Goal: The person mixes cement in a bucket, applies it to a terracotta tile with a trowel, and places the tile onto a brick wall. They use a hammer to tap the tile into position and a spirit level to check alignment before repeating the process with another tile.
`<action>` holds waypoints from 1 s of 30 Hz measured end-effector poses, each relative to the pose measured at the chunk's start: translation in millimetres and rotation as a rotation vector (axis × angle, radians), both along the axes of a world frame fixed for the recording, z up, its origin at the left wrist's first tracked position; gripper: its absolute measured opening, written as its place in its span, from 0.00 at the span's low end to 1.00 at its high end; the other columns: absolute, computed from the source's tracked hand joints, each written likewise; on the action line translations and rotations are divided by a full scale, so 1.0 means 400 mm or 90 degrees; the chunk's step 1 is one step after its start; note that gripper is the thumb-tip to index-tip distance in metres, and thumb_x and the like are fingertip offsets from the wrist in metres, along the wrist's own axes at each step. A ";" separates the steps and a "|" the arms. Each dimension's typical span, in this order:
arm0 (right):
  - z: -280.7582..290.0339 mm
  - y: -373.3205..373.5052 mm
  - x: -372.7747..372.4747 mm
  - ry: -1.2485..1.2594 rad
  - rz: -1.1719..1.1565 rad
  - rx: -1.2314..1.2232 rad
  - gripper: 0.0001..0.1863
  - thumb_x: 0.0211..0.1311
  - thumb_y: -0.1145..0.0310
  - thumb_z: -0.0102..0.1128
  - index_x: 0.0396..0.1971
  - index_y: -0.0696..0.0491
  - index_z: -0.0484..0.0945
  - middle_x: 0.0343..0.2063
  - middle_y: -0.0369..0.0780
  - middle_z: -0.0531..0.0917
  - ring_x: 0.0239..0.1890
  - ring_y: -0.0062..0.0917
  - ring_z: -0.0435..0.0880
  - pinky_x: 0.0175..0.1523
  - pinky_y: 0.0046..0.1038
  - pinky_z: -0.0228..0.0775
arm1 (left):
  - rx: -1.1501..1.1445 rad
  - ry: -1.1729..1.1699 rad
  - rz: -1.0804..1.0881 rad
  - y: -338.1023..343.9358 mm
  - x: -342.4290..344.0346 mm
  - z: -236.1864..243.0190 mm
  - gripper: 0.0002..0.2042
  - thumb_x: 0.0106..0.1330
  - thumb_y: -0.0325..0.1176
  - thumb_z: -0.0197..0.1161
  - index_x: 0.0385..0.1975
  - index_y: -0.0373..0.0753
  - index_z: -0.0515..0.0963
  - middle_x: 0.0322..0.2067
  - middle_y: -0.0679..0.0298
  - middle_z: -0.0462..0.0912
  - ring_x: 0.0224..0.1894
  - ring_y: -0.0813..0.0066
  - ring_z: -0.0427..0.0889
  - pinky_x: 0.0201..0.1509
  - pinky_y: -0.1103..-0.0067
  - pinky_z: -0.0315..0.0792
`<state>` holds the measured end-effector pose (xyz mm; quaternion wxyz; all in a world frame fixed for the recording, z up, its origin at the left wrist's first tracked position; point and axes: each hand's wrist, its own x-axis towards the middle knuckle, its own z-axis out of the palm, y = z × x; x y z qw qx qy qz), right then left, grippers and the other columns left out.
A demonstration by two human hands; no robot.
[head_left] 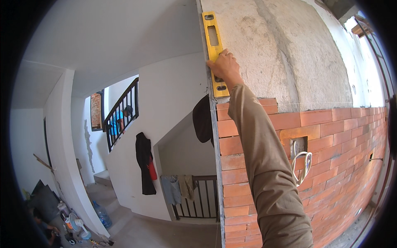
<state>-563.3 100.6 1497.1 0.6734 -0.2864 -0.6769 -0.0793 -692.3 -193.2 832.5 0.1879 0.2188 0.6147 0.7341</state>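
My right hand (226,66) grips the middle of a yellow spirit level (213,35), its thumb on the left edge. The level is close to upright, flat against the bare plastered wall (264,49) along the wall's left edge. Below its lower end begins the orange-red brick facing (285,122), laid in rows. A thin white string runs sideways near the top brick row, beside the level's foot. My brown-sleeved right arm (269,173) crosses in front of the bricks and hides some of them. My left hand is out of view.
White cable loops (304,167) hang from a box recess in the bricks. A dark cap (202,120) hangs by the wall edge. Clothes hang on a railing (194,208). One person in blue (118,120) is on the stairs; another (43,229) is low at left near buckets and tools.
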 end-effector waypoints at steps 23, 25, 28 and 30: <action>0.001 -0.010 -0.022 0.010 -0.048 0.029 0.32 0.58 0.54 0.56 0.51 0.67 0.67 0.49 0.53 0.77 0.53 0.45 0.80 0.58 0.37 0.74 | 0.039 0.041 -0.007 0.055 -0.001 0.047 0.09 0.61 0.28 0.67 0.35 0.33 0.74 0.27 0.58 0.80 0.32 0.67 0.82 0.36 0.72 0.77; 0.003 -0.008 -0.023 0.008 -0.051 0.026 0.33 0.57 0.53 0.57 0.52 0.67 0.67 0.50 0.53 0.77 0.53 0.45 0.80 0.58 0.37 0.74 | 0.041 0.041 -0.009 0.057 -0.002 0.049 0.09 0.61 0.28 0.67 0.35 0.33 0.74 0.27 0.58 0.80 0.32 0.67 0.82 0.36 0.72 0.77; 0.010 -0.003 -0.015 0.008 -0.058 0.016 0.35 0.56 0.51 0.58 0.53 0.67 0.67 0.50 0.52 0.77 0.54 0.44 0.79 0.58 0.39 0.73 | 0.045 0.044 -0.016 0.062 -0.002 0.053 0.09 0.61 0.28 0.67 0.35 0.33 0.74 0.27 0.58 0.80 0.32 0.67 0.82 0.36 0.72 0.77; 0.012 0.005 -0.020 0.001 -0.054 0.014 0.37 0.55 0.49 0.60 0.53 0.66 0.66 0.51 0.52 0.76 0.55 0.44 0.79 0.59 0.40 0.72 | 0.044 0.045 -0.013 0.061 -0.003 0.054 0.09 0.61 0.27 0.67 0.35 0.33 0.74 0.27 0.58 0.80 0.32 0.67 0.82 0.36 0.72 0.77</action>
